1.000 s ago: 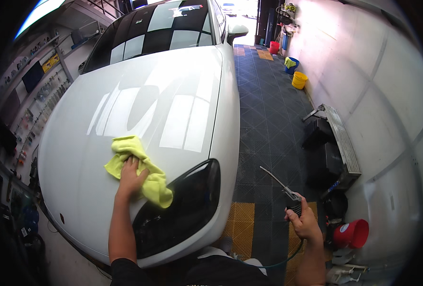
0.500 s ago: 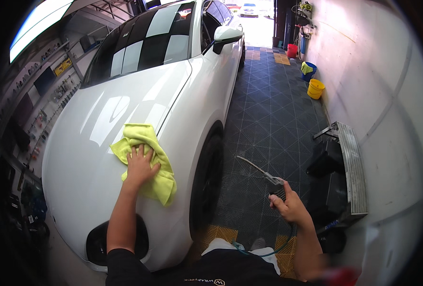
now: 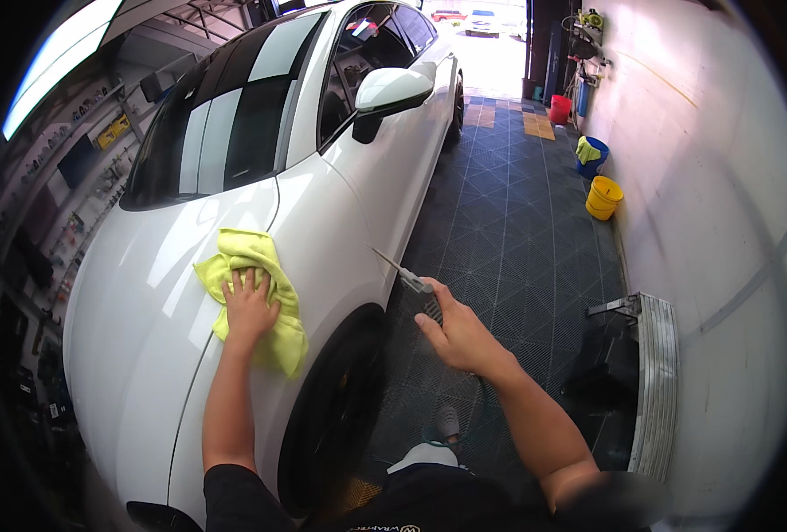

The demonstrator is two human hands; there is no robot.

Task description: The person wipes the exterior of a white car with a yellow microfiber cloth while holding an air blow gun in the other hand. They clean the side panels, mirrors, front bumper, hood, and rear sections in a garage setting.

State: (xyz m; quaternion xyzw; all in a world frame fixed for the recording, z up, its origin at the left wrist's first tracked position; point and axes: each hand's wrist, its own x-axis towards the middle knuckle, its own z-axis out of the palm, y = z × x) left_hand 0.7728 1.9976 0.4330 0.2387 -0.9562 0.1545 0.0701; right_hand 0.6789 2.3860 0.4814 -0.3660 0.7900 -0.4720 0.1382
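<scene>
My left hand (image 3: 250,309) lies with fingers spread on a bright yellow-green microfiber towel (image 3: 283,344), pressing it against the white car (image 3: 327,238) at the hood's edge and front fender. The towel is rumpled, and part of it hangs down the fender toward the front wheel (image 3: 327,426). An air blow gun (image 3: 414,281) with a long thin nozzle is in my right hand (image 3: 464,337), whose fingers wrap round its grip. Its nozzle points up and left toward the car's side, apart from the paint. A thin hose trails below the hand, partly hidden by my forearm.
The side mirror (image 3: 393,90) juts out ahead. Along the right wall stand a metal step platform (image 3: 655,381), a yellow bucket (image 3: 604,198), a blue bucket (image 3: 592,156) with a cloth over its rim, and a red bucket (image 3: 560,109). Dark grid tiles (image 3: 509,257) cover the floor.
I have moved along the car toward its windshield, with the towel still under my left hand. My right hand has brought the blow gun leftward and up, closer to the car's side.
</scene>
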